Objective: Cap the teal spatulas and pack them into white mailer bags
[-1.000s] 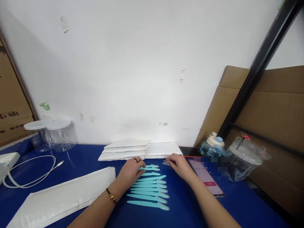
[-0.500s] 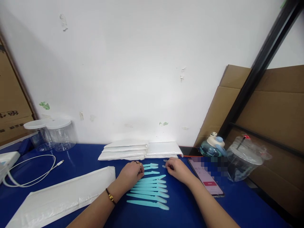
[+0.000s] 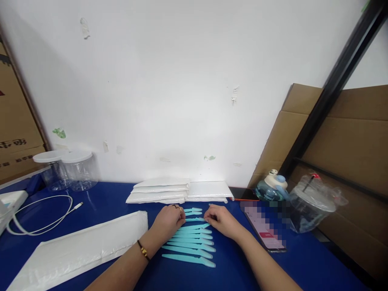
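Several turquoise eyebrow razors lie in a column on the blue table, handles to the left and blade ends to the right. My left hand is closed around the handle of one razor in the upper part of the column. Facing it from the right, my right hand pinches at that razor's blade end. Its fingers are closed on a small clear blade cap, mostly hidden behind the fingertips. Two more razors lie just beyond, partly covered by my left hand.
White padded mailers are stacked against the wall. Another long mailer lies at the left, near a white cable and lidded clear jars. On the right are a phone, a duck-shaped ornament and a bagged cup.
My right hand has shifted slightly left and nearer, from the small clear caps to the razor's blade end. My left hand keeps its grip on the handle.
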A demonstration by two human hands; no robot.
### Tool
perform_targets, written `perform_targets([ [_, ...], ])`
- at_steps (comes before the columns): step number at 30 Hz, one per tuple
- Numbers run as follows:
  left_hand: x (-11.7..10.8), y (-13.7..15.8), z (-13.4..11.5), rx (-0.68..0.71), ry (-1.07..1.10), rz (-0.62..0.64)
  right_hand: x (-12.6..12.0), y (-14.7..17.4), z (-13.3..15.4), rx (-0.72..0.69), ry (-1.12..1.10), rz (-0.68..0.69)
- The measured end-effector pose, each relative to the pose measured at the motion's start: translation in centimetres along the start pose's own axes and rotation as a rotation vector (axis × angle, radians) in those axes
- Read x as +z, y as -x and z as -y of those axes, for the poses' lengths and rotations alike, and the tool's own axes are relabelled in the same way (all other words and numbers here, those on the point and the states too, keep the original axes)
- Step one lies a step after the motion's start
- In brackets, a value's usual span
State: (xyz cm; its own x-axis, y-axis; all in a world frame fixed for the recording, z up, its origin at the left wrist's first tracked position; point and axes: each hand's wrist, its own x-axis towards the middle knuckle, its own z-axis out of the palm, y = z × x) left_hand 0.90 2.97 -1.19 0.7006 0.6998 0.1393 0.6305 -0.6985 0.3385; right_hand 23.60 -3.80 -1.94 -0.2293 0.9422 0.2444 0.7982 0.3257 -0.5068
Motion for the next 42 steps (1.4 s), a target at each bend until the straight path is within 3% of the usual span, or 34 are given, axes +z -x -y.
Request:
perform_targets([
  [4, 0.2, 0.0, 0.2, 0.020, -0.015, -0.047, -0.1, -0.3, 0.0, -0.032, -0.018, -0.023],
  [7, 0.1, 0.2, 0.3, 0.029, 0.024, -0.121, -1.6, -0.1, -1.9, 0.052, 0.042, -0.164],
  [10, -0.1, 0.5, 0.3, 0.075, 0.085, -0.035, -2.9, 0.4, -3.8, 0.138, 0.139, -0.249],
  [14, -0.1, 0.7, 0.3, 0.103, 0.116, 0.065, -2.6, 0.3, -4.2, 0.124, 0.185, -0.181],
  [21, -0.8, 0.6, -0.1, 0.046, 0.047, 0.079, -1.5, -0.1, -2.7, 0.114, 0.266, -0.078],
  [31, -1.0, 0.7, -0.1, 0.114, 0.020, 0.106, -2.2, 1.3, -2.4, 0.079, 0.014, 0.012],
  [42, -1.5, 0.8, -0.9, 0.223, -0.292, 0.079, -2.4, 1.6, -1.9, 0.022, 0.020, 0.062],
])
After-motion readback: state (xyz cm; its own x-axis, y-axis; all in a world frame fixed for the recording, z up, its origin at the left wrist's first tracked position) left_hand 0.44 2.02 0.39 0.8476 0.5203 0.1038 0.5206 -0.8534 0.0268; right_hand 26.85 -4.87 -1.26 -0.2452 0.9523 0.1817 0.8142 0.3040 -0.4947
